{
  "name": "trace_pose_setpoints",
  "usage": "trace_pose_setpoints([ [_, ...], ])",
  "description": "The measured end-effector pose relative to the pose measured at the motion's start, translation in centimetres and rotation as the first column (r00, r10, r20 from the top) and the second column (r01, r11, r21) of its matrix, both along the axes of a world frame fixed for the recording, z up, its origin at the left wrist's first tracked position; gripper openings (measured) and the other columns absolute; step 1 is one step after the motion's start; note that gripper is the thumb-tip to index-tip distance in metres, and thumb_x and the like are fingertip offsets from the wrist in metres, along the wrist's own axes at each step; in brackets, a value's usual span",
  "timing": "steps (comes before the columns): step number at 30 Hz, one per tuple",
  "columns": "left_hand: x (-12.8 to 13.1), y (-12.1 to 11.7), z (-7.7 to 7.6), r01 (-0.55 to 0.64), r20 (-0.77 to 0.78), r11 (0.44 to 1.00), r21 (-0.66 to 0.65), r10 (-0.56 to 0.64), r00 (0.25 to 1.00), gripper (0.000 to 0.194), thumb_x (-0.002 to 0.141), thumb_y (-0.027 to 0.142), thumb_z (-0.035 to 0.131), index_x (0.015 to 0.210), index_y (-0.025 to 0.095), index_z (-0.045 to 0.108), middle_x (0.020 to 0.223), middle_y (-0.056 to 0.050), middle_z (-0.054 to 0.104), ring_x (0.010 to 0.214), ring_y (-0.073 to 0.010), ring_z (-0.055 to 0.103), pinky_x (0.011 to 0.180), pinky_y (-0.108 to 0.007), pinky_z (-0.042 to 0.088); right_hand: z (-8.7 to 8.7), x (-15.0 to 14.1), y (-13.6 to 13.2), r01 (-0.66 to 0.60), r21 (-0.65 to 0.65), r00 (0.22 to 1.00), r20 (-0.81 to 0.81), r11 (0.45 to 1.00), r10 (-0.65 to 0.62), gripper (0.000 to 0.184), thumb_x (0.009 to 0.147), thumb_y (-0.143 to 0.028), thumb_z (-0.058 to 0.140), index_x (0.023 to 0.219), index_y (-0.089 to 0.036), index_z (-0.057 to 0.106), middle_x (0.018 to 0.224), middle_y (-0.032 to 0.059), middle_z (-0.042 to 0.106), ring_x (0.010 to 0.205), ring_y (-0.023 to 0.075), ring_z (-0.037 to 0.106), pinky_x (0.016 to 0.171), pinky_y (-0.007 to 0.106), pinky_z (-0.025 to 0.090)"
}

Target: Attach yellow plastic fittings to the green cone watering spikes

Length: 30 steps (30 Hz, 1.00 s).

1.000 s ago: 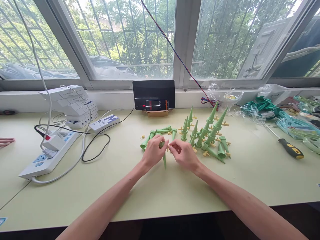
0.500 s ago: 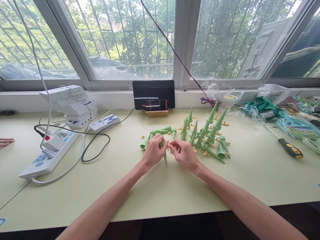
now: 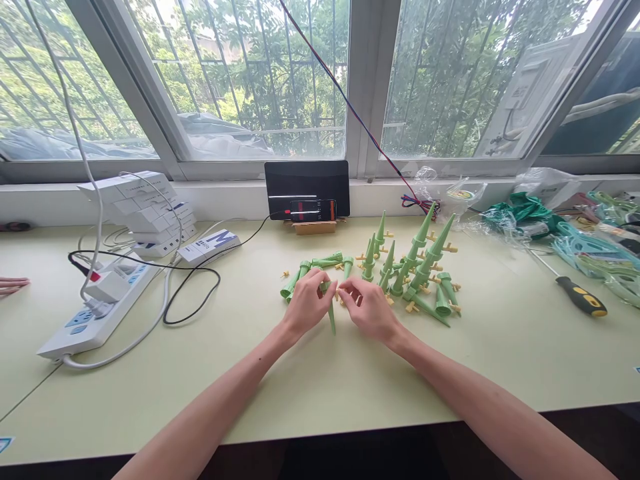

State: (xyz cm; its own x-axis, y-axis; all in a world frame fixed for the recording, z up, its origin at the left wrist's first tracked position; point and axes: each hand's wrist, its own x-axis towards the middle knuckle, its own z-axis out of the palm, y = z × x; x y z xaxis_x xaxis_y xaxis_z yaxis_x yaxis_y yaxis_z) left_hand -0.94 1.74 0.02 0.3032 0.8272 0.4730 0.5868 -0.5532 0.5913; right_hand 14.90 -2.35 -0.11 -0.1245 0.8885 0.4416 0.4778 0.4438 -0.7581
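Smooth table (image 3: 320, 393); left hand (image 3: 310, 301) grips tapered green spike (image 3: 333, 320), right hand (image 3: 371, 309) pinches yellow fitting (image 3: 337, 294)

One left hand (image 3: 311, 303) and one right hand (image 3: 371, 310) are working at centre frame, one green spike (image 3: 333, 319) pointing down between them; the other spikes (image 3: 435, 250) are overlapping too much to count. One other person's hand (image 3: 13, 285) is showing at far left. One screwdriver (image 3: 581, 298) is lying right, one power strip (image 3: 75, 337) left, one phone (image 3: 314, 211) upper centre.

Green spikes (image 3: 444, 236) — smooth plastic; black tablet (image 3: 307, 180) — glossy.
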Motion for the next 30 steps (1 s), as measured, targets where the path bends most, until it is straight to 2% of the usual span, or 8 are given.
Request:
trace_pose_setpoints([
  [20,-0.02,-0.01,0.0,0.016,-0.007,1.0,-0.023,-0.016,1.0,0.027,0.093,0.033,0.051,0.07,0.019,0.049,0.076,0.0,0.051,0.061,-0.0122,0.044,0.058,-0.027,0.038,-0.24,0.02,0.13,0.008,-0.019,1.0,0.006,1.0,-0.008,0.016,0.092,-0.027,0.051,0.082,-0.018,0.059,0.068,0.0001,0.062,0.056,0.0122,0.051,0.056,0.025,0.04],
  [30,-0.01,0.05,-0.14,0.037,-0.016,0.999,-0.01,-0.037,0.999,0.026,0.093,0.032,0.05,0.071,0.019,0.05,0.075,-0.001,0.051,0.061,-0.0129,0.043,0.058,-0.028,0.038,-0.76,0.15,0.42,0.018,-0.05,1.0,0.019,0.999,-0.017,0.027,0.095,-0.035,0.049,0.076,-0.018,0.057,0.06,-0.0007,0.059,0.053,0.012,0.047,0.053,0.025,0.036],
])
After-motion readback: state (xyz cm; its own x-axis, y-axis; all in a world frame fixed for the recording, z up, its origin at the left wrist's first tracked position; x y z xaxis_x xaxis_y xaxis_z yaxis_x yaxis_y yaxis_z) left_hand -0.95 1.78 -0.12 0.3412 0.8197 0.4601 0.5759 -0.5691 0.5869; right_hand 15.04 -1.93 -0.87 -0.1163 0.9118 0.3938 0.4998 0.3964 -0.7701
